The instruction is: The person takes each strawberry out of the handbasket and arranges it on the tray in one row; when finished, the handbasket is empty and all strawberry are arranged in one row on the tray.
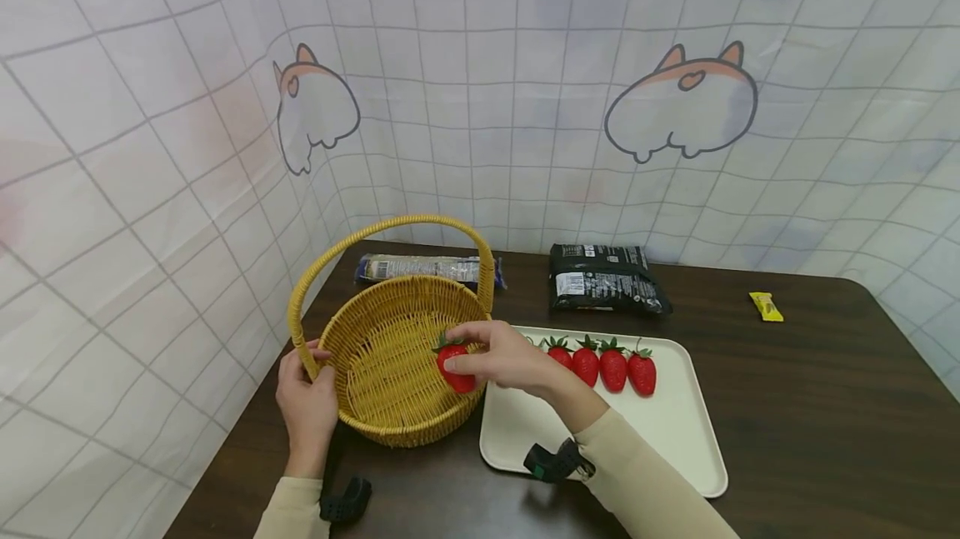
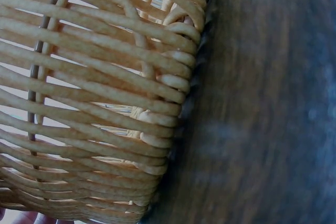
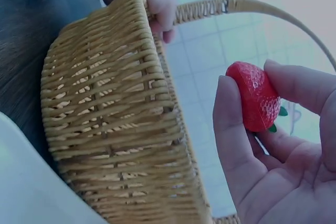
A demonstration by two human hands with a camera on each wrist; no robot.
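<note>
A yellow wicker basket [image 1: 405,436] with a tall arched handle stands on the left of the table. My left hand [image 1: 307,406] grips its left rim at the foot of the handle; in the right wrist view the fingers curl over that edge. Between thumb and fingers, my right hand [image 1: 513,360] pinches a red strawberry [image 3: 254,95] with green leaves, above the basket's right side. Inside the basket I see only bare weave. Several more strawberries [image 1: 612,369] lie in a row on the white tray [image 1: 675,456], partly hidden behind my right hand.
Behind the basket lies a long blue-and-clear packet [image 1: 390,267]. A black packet [image 1: 603,279] lies at the back beyond the tray, and a small yellow wrapped piece [image 1: 766,306] is at the far right. A white gridded curtain [image 1: 510,147] borders the table's back and left.
</note>
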